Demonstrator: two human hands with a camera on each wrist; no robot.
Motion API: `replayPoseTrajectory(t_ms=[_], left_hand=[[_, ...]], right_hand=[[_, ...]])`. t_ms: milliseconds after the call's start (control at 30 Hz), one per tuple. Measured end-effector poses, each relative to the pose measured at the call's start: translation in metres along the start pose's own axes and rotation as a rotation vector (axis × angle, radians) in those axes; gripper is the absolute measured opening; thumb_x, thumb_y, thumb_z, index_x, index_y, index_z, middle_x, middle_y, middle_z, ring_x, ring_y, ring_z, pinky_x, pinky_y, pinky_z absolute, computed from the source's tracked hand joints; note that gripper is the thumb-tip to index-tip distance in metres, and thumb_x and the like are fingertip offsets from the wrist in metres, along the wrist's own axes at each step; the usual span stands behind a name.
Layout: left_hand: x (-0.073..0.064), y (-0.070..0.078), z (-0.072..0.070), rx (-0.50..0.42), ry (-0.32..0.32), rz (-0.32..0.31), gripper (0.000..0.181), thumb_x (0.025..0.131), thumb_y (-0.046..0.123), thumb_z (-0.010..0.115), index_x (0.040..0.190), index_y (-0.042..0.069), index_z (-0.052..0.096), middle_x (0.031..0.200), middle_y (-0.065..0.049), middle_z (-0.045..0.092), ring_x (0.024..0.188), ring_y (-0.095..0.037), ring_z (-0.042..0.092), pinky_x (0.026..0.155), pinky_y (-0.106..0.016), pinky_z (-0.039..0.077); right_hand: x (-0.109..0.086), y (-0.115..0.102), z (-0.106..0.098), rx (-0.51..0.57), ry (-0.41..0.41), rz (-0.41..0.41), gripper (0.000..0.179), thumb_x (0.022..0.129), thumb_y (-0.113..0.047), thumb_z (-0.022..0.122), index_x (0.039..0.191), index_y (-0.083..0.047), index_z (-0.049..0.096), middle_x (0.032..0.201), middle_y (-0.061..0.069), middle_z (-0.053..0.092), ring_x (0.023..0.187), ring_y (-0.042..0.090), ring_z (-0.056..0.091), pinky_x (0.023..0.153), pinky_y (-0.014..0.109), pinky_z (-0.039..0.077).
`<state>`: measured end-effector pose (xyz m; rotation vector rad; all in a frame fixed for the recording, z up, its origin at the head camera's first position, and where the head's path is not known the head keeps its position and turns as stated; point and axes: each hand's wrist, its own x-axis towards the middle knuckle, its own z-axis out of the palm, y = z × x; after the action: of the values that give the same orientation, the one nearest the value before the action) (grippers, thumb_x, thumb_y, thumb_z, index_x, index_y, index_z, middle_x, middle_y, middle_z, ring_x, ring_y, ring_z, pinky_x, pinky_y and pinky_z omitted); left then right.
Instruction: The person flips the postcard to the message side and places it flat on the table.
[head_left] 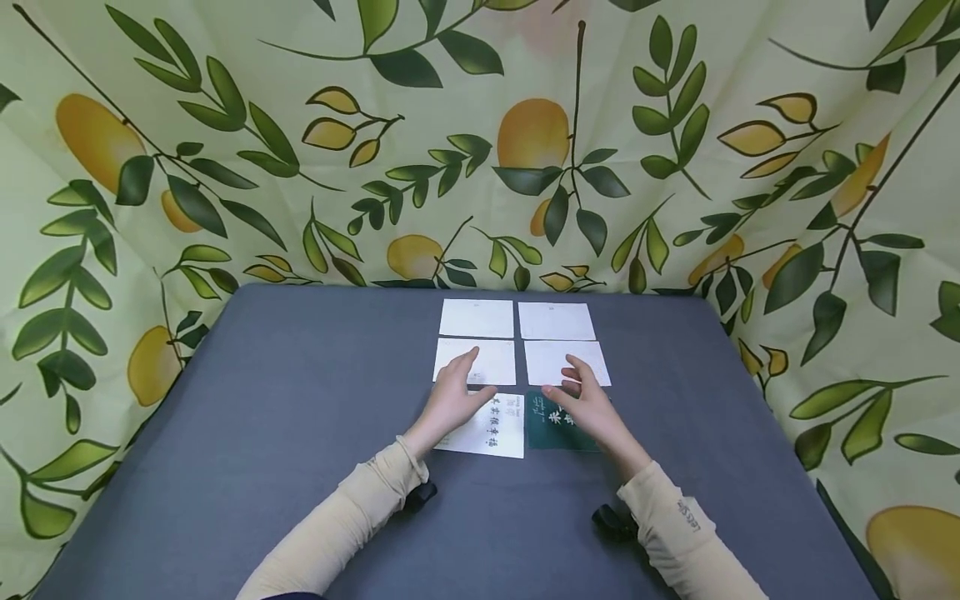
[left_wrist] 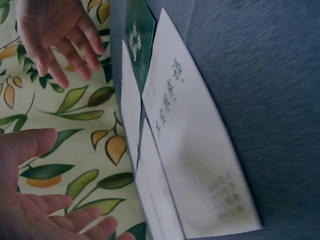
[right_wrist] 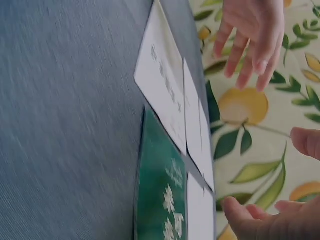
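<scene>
Flat cards lie in two columns on the table. Nearest me on the left is a white card (head_left: 498,427) with dark handwritten-style characters; beside it lies a dark green card (head_left: 546,423) with white characters. Beyond them are a middle left card (head_left: 491,362), a middle right card (head_left: 543,360), a far left card (head_left: 477,318) and a far right card (head_left: 556,321), all nearly plain white. My left hand (head_left: 452,398) hovers over the left column, fingers extended and holding nothing. Over the right column my right hand (head_left: 591,407) is likewise held up, empty, its fingers loosely bent.
A dark grey-blue cloth covers the table (head_left: 315,400). Behind it and at both sides hangs a curtain (head_left: 450,192) printed with leaves and orange fruit. Dark devices show at each wrist, one by the left sleeve (head_left: 352,512) and one by the right sleeve (head_left: 678,525).
</scene>
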<state>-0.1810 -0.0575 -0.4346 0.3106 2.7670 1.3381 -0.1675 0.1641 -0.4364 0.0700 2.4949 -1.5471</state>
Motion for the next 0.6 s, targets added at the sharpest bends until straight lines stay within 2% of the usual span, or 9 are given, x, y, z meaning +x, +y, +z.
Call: replayPoseTrajectory(t_ms=[133,233,467,600], left_hand=[[-0.010,-0.007,-0.002,-0.160,-0.038,-0.130,0.072,0.084,0.022,0.065,0.144,0.002,0.031,0.147,-0.025,0.031,0.137,-0.044,0.026,0.108,-0.061,0.024],[-0.020,-0.013,-0.006,-0.232,-0.058,-0.222,0.075,0.084,0.023,0.065,0.145,0.004,0.028,0.150,-0.024,0.025,0.140,-0.044,0.018,0.109,-0.063,0.020],[-0.035,-0.031,-0.011,-0.238,-0.064,-0.297,0.078,0.084,0.024,0.066,0.146,0.002,0.025,0.152,-0.024,0.022,0.141,-0.043,0.015,0.111,-0.063,0.016],[-0.040,-0.037,-0.012,-0.272,-0.094,-0.329,0.074,0.088,0.027,0.061,0.146,-0.001,0.024,0.152,-0.025,0.021,0.142,-0.042,0.015,0.113,-0.059,0.016]], right_hand=[[-0.007,0.000,0.014,0.000,-0.065,0.022,0.076,0.091,-0.027,0.059,0.148,-0.007,0.012,0.148,0.024,0.027,0.135,0.041,0.031,0.104,0.055,0.036],[-0.012,0.002,0.025,-0.008,-0.097,0.031,0.075,0.090,-0.028,0.060,0.148,-0.006,0.016,0.147,0.026,0.030,0.135,0.041,0.033,0.104,0.057,0.035],[-0.020,0.009,0.044,0.003,-0.127,0.030,0.074,0.089,-0.028,0.062,0.146,-0.005,0.022,0.147,0.027,0.031,0.135,0.043,0.033,0.105,0.058,0.033],[-0.022,0.012,0.052,-0.051,-0.127,0.012,0.074,0.088,-0.028,0.063,0.145,0.000,0.026,0.148,0.026,0.031,0.138,0.041,0.029,0.109,0.057,0.029]])
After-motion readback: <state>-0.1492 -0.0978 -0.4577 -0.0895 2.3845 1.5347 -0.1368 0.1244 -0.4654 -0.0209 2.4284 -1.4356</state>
